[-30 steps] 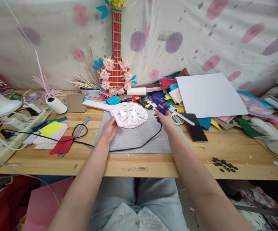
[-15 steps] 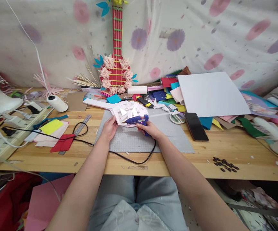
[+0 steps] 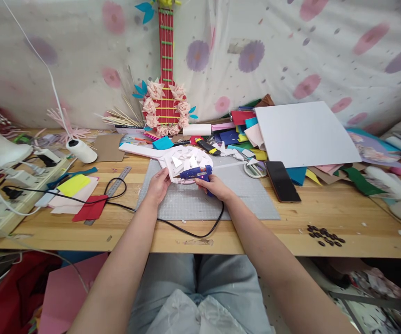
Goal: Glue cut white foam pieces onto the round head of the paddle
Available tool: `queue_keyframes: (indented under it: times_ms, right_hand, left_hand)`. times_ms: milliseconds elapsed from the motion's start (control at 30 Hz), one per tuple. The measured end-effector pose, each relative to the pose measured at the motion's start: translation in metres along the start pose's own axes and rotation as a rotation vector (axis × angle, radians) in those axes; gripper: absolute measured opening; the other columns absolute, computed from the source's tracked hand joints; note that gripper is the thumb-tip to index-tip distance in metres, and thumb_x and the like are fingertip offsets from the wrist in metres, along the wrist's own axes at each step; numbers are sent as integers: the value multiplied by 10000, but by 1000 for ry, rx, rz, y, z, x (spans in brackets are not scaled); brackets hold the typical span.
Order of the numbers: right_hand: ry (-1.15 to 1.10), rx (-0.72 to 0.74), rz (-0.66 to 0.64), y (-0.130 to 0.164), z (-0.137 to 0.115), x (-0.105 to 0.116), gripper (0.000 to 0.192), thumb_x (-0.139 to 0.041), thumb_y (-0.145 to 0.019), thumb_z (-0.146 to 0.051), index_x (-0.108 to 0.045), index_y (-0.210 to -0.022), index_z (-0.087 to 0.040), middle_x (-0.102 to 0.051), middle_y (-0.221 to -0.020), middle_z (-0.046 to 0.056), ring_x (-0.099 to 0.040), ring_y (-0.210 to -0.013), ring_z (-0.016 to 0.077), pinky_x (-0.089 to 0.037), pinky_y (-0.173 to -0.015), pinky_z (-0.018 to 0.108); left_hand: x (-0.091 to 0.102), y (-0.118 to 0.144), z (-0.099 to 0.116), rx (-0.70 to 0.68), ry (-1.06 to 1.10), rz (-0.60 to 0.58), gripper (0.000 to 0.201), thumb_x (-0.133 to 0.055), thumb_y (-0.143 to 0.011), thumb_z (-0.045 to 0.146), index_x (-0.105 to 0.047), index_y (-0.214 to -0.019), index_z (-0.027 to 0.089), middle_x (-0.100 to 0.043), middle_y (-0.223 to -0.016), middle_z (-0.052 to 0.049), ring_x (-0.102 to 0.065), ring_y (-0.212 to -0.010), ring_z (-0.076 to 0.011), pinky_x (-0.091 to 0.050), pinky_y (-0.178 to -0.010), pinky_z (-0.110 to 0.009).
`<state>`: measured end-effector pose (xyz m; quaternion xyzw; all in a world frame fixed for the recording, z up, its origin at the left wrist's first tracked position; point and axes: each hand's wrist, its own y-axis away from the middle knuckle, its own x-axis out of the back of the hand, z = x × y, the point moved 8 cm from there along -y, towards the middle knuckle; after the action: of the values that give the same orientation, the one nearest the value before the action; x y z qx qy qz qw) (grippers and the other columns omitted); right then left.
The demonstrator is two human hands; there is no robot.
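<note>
My right hand (image 3: 211,185) is wrapped round a blue hot glue gun (image 3: 196,173) whose nozzle points left, with a long clear glue stick (image 3: 231,164) out of its back. My left hand (image 3: 158,185) pinches the near left edge of a white guitar-shaped foam board piece (image 3: 141,149), its long neck lying to the upper left. White paper scraps (image 3: 186,158) fill the round body of that piece. The gun's nozzle is at the edge near my left fingers; whether it touches cannot be seen. Beneath lies a grey cutting mat (image 3: 252,195).
A phone (image 3: 283,182), scissors (image 3: 255,170) and a white board (image 3: 308,134) lie to the right, with dark beads (image 3: 325,235) nearer the edge. The gun's black cord (image 3: 186,232) loops left to a power strip (image 3: 29,195). A red paper guitar (image 3: 166,104) stands behind.
The glue gun's nozzle has shifted slightly left and down along the board's edge, close to my left fingers. The view has tilted a little. Both hands keep their grips.
</note>
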<state>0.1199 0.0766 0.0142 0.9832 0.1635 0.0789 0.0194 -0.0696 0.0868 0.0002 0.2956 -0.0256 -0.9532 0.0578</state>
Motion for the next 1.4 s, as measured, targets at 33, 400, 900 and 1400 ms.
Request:
queue_keyframes:
  times_ms: [33, 400, 900, 1400]
  right_hand:
    - [-6, 1, 8, -1, 0, 1, 451, -698, -604, -612, -537, -648, -193, -538, -556, -15, -412, -445, 77, -346, -434, 239]
    - [-88, 42, 127, -7, -2, 9, 469, -686, -598, -636, -515, -646, -202, -523, -589, -13, -415, -474, 80, -363, -442, 240]
    - [-99, -19, 185, -9, 6, 17, 457, -704, -598, -597, -486, -664, -201, -486, -550, -37, -408, -459, 77, -349, -434, 234]
    - [6, -23, -10, 2, -1, 8, 478, -700, -612, -610, -437, -578, -211, -436, -462, -46, -397, -442, 86, -339, -454, 249]
  left_hand:
    - [-2, 1, -1, 0, -15, -8, 156, -740, -690, 260, -706, -799, 154, -716, -811, -42, -642, -817, -158, -476, -776, -266]
    - [-10, 5, -4, 15, -126, -47, 198, -770, -646, 302, -714, -744, 140, -708, -770, -23, -617, -745, -122, -460, -746, -228]
    - [-12, 7, -3, 41, -137, -55, 122, -740, -684, 258, -713, -740, 153, -700, -762, -34, -630, -784, -155, -476, -782, -265]
    - [-6, 4, 1, 37, -69, -45, 154, -730, -684, 276, -709, -799, 175, -717, -867, -53, -632, -940, -187, -486, -860, -301]
